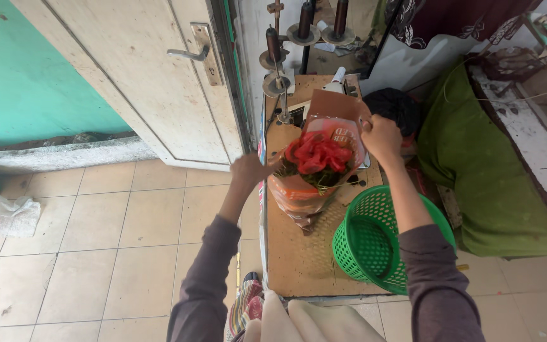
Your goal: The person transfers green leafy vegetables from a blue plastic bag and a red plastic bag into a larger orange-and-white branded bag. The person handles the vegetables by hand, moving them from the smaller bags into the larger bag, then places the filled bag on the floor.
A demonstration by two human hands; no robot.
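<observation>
A bunch of red artificial flowers [316, 155] with green leaves sits inside a clear and orange plastic sleeve [299, 193], held above a brown wooden table [299, 253]. My left hand [251, 171] grips the sleeve's left edge. My right hand [381, 138] pinches its upper right rim near a brown card flap [333, 104]. Both forearms wear dark grey sleeves.
A green mesh basket [368, 244] stands at the table's right front. Thread spool stands [276, 60] and a sewing machine part rise at the table's far end. A cream door [153, 76] is on the left, a green cushion [482, 164] on the right, tiled floor below.
</observation>
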